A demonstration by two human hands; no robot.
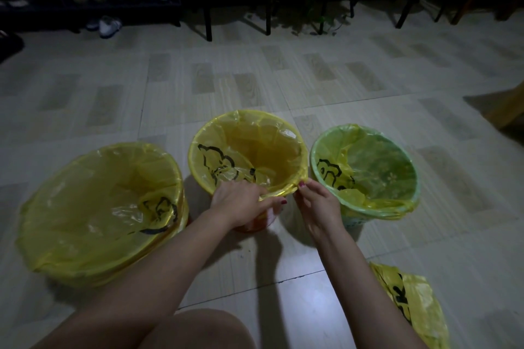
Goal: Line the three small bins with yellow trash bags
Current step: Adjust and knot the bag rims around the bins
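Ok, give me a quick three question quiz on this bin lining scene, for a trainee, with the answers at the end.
1. True or false: all three bins already have a yellow bag in them.
2. Which bin are both hands working on: A the left bin, B the middle bin, C the green bin?
3. What lies on the floor at the near right, beside the right forearm?

Key
1. True: each bin shows a yellow liner.
2. B: the left hand and right hand both pinch the bag edge at its near rim.
3. Spare yellow bags, folded flat.
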